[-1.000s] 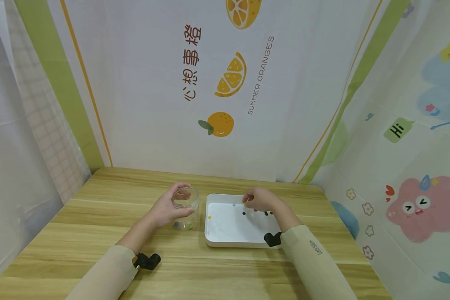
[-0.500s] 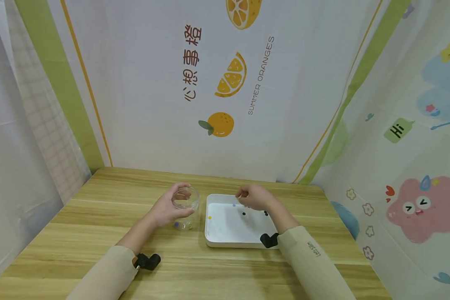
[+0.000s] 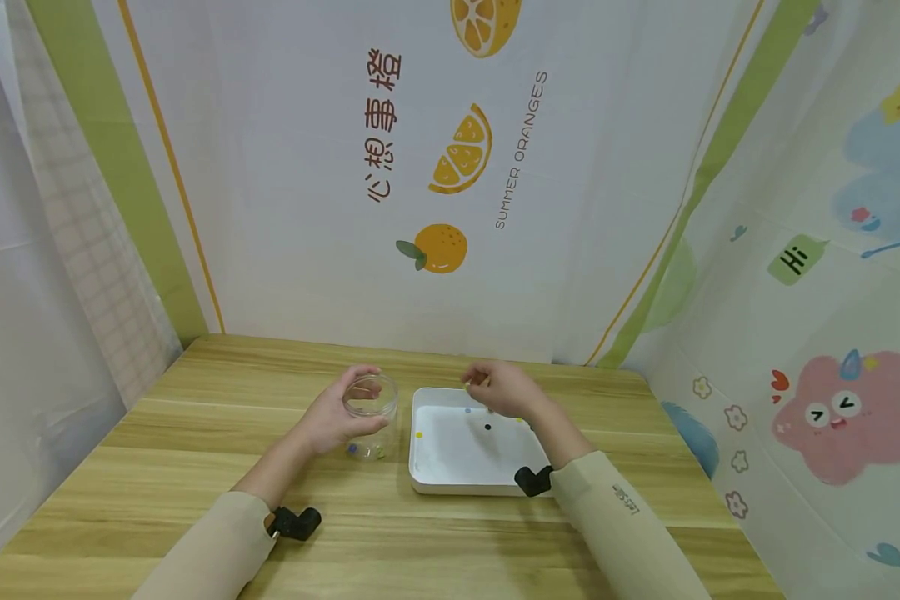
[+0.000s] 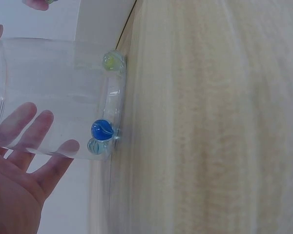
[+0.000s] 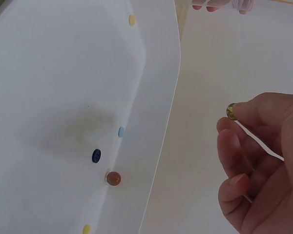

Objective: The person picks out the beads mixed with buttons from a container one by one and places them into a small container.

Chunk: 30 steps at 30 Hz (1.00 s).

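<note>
My left hand [image 3: 336, 423] grips a clear jar [image 4: 49, 87] round its upper part, and the jar stands upright on the table. Inside at its bottom lie a blue marble [image 4: 102, 129], a clear striped marble [image 4: 94, 146] and a marble with a yellow-green core [image 4: 110, 61]. Between thumb and forefinger, my right hand [image 3: 508, 390] pinches a yellow-green marble [image 5: 230, 111]. That hand is over the far side of a white tray [image 3: 450, 458], to the right of the jar. A reddish-brown marble [image 5: 114, 178] lies in the tray.
Small buttons are spread in the tray: a dark one [image 5: 96, 156], a light blue one [image 5: 121, 131] and yellow ones, such as the yellow button [image 3: 419, 435] at its left. The wooden table [image 3: 390, 550] meets a printed curtain [image 3: 307, 275] behind.
My right hand has risen and moved left with the marble, nearer the jar, baring more of the tray's contents. The left hand and jar have stayed in place.
</note>
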{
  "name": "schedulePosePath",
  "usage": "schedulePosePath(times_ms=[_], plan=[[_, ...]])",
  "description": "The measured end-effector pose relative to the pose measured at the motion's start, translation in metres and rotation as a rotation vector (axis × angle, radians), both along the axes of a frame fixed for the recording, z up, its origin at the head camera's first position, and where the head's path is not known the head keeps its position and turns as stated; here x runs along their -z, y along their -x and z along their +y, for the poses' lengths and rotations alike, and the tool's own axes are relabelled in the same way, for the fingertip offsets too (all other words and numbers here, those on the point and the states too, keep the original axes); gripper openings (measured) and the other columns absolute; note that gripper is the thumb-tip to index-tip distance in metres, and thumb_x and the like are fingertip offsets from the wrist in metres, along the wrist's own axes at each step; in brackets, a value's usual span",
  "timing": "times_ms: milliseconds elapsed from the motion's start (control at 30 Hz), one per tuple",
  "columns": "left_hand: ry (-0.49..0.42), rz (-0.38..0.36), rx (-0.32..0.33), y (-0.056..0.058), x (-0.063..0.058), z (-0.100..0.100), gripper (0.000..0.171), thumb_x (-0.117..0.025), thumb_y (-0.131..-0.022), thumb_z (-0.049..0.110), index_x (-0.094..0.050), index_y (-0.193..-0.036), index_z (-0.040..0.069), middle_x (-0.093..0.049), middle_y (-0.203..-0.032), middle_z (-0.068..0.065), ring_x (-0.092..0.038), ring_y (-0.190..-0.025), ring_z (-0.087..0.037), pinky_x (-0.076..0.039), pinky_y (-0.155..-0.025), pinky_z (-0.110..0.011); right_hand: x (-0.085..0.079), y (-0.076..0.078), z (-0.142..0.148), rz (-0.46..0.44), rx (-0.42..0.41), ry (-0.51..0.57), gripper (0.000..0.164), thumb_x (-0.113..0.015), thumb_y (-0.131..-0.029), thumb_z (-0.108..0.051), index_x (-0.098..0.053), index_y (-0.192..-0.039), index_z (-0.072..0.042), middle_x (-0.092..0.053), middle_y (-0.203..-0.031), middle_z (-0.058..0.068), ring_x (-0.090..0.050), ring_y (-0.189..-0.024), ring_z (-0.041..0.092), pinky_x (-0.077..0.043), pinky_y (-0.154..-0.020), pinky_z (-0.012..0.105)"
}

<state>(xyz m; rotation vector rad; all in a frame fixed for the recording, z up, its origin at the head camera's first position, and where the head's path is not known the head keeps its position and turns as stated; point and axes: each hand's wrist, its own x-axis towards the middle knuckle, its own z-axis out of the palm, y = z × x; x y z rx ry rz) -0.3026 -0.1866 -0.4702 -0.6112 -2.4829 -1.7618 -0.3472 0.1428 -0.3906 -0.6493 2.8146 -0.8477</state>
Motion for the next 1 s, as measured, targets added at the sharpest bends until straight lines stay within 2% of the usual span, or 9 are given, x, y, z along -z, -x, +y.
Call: schedulePosePath(times_ms=[233,500,733,1000], plan=[[0.003,0.003,-0.001,0.000,0.000,0.000,0.079,-0.090,-0.092,0.013,-0.044,-0.156,0.009,-0.059,-0.148,-0.031,-0.058,-0.139,-0.050,-0.066,-0.096,-0.032,-0.002,-0.003,-0.007,0.056,-0.006,0.056,0.020,-0.066,-0.107,-0.016,-0.077,-0.123,-0.012,-0.075,-0.113,0.006,-0.065,-0.075,0.015,-0.060,-0.061,0.030],[-0.001,0.000,-0.002,0.000,0.000,0.000,0.079,-0.090,-0.092,0.014,-0.044,-0.156,0.010,-0.059,-0.149,-0.032,-0.058,-0.140,-0.050,-0.066,-0.096,-0.034,-0.001,-0.002,-0.015,0.212,-0.030,0.065,0.018,-0.067,-0.105,-0.017,-0.078,-0.120,-0.015,-0.079,-0.112,0.001,-0.067,-0.095,0.017,-0.059,-0.088,0.035],[-0.008,0.000,0.000,0.000,0.001,0.000,0.078,-0.089,-0.092,0.013,-0.045,-0.156,0.010,-0.058,-0.149,-0.032,-0.058,-0.140,-0.050,-0.066,-0.096,-0.033,-0.001,-0.004,-0.025,0.217,-0.042,0.098,0.019,-0.068,-0.105,-0.016,-0.078,-0.120,-0.015,-0.079,-0.112,0.002,-0.069,-0.103,0.020,-0.060,-0.093,0.039],[-0.005,0.008,0.000,0.000,0.000,0.001,0.077,-0.089,-0.092,0.012,-0.045,-0.156,0.009,-0.058,-0.149,-0.033,-0.058,-0.139,-0.051,-0.066,-0.097,-0.034,-0.003,-0.007,-0.035,0.209,-0.052,0.095,0.019,-0.069,-0.106,-0.019,-0.078,-0.122,-0.016,-0.079,-0.111,0.000,-0.066,-0.097,0.017,-0.058,-0.090,0.036]])
